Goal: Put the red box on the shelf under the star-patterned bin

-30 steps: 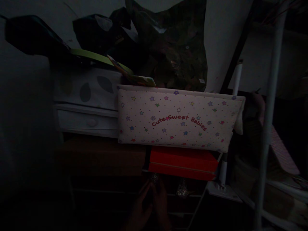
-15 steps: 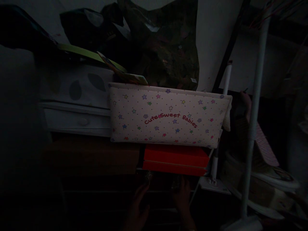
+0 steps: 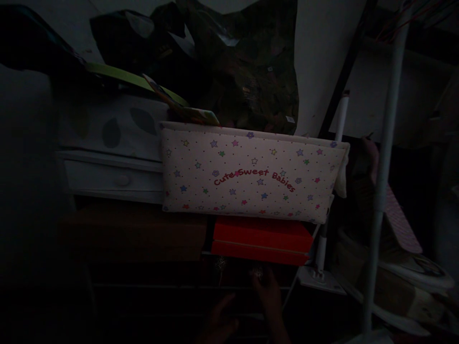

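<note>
The scene is very dark. My right hand (image 3: 267, 294) reaches up under a red box (image 3: 261, 239) on a shelf, its fingertips at a small glittery thing (image 3: 256, 272); whether it grips it I cannot tell. A second glittery thing (image 3: 220, 263) sits to the left. My left hand (image 3: 218, 322) hangs lower, near the bottom edge, fingers loosely spread and holding nothing that I can see. Above the red box lies a cream padded case (image 3: 251, 174) printed with stars and "Cute Sweet Babies".
A white drawer unit (image 3: 114, 179) stands left of the case above a brown box (image 3: 136, 234). Dark bags (image 3: 244, 67) pile on top. White rack poles (image 3: 382, 181) rise at the right, with cluttered items behind them.
My hands were together at the lower centre; they have parted. The right hand has risen to the glittery thing under the red box, and the left has dropped lower.
</note>
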The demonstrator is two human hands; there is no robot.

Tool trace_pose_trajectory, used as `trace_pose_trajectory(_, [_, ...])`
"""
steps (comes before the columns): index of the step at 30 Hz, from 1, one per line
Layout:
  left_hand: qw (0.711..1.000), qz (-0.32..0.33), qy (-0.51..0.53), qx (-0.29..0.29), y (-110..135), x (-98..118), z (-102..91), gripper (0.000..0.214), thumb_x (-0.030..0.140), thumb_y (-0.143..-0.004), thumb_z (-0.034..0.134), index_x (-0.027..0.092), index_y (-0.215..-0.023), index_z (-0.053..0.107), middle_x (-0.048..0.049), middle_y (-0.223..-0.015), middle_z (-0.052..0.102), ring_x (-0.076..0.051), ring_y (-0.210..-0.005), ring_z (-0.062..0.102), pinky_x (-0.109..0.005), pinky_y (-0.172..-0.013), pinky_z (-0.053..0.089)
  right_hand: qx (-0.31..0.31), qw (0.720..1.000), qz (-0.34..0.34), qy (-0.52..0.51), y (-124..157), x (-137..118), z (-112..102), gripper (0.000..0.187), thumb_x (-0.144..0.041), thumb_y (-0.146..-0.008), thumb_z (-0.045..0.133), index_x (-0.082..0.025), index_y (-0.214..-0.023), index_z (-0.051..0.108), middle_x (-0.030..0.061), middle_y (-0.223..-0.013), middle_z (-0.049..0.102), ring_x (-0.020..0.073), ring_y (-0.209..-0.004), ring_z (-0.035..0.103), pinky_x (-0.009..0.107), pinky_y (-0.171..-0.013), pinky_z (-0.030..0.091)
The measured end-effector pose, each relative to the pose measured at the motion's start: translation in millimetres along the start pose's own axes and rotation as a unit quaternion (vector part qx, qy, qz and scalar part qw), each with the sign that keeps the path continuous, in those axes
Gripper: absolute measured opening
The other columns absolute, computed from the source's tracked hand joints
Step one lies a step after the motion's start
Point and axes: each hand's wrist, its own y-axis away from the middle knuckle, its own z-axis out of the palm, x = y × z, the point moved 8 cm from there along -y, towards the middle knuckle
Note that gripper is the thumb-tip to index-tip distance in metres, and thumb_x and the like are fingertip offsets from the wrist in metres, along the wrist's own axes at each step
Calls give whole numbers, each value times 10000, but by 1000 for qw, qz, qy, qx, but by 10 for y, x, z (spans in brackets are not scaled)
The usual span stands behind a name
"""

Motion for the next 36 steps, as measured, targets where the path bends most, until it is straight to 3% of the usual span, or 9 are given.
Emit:
trace_pose_trajectory(2, [1000, -8, 16, -15, 0, 107, 58, 682, 316, -756, 625, 161, -1388, 419, -163, -1491, 415, -263, -1301, 488, -396, -1074, 400, 11, 995, 52, -84, 48, 13, 9, 768, -636, -668, 637, -137, -1247, 559, 159, -1235, 643, 318, -1182, 570, 446, -1038, 415])
trace_pose_trajectory(5, [998, -27, 44, -38, -52, 191, 177, 795, 285, -720, 640, 188, -1445, 327, -155, -1549, 318, -274, -1314, 475, -419, -1066, 408, 19, 987, 90, -129, 136, 4, 61, 790, -699, -692, 558, -130, -1240, 552, 162, -1269, 623, 305, -1177, 580, 413, -981, 471])
trace_pose_trajectory(10, [980, 68, 149, -110, -223, 300, 376, 964, 254, -667, 696, 271, -1495, 201, -80, -1591, 242, -282, -1436, 289, -460, -1125, 347, 11, 963, 140, -229, 311, -140, 282, 935, -769, -602, 576, -98, -1251, 527, 193, -1371, 535, 308, -1215, 554, 377, -949, 499])
trace_pose_trajectory(13, [983, 107, 118, -95, -285, 350, 328, 957, 283, -654, 722, 289, -1484, 246, -42, -1601, 213, -293, -1475, 152, -474, -1182, 239, 14, 950, 157, -268, 350, -212, 404, 890, -758, -599, 603, -118, -1215, 545, 180, -1318, 587, 307, -1212, 558, 383, -966, 488])
trace_pose_trajectory(18, [979, 125, 125, -98, -334, 402, 206, 1023, 289, -664, 724, 176, -1506, 152, -104, -1611, 116, -266, -1474, 163, -422, -1190, 232, -9, 942, 152, -301, 315, -226, 592, 882, -714, -600, 659, -132, -1246, 516, 171, -1308, 596, 299, -1181, 581, 392, -992, 471])
trace_pose_trajectory(22, [981, 124, 121, -84, -438, 227, 109, 1026, 223, -666, 691, 179, -1509, 108, -83, -1618, 77, -241, -1482, 128, -414, -1198, 212, -20, 933, 154, -325, 333, -248, 707, 931, -680, -579, 703, -112, -1280, 468, 194, -1329, 571, 303, -1180, 581, 382, -976, 484])
trace_pose_trajectory(26, [986, 147, 64, -54, -479, 107, 29, 967, 243, -684, 682, 223, -1503, 168, -44, -1619, 97, -252, -1487, 71, -437, -1216, 141, -32, 920, 159, -356, 352, -266, 793, 935, -629, -588, 733, -132, -1319, 429, 177, -1284, 612, 298, -1139, 611, 395, -958, 503])
trace_pose_trajectory(30, [986, 163, -12, -34, -391, 197, 4, 901, 329, -729, 651, 237, -1499, 191, -25, -1621, 82, -268, -1487, 4, -465, -1222, 55, -35, 922, 137, -360, 328, -291, 808, 862, -594, -618, 734, -154, -1304, 455, 148, -1305, 605, 275, -1164, 598, 364, -992, 480])
trace_pose_trajectory(36, [988, 146, -27, -32, -328, 271, -1, 927, 394, -729, 649, 184, -1502, 182, -60, -1620, 76, -267, -1488, 10, -443, -1222, 77, -34, 935, 148, -319, 314, -248, 805, 909, -654, -579, 721, -132, -1278, 466, 177, -1294, 603, 307, -1155, 599, 397, -979, 485])
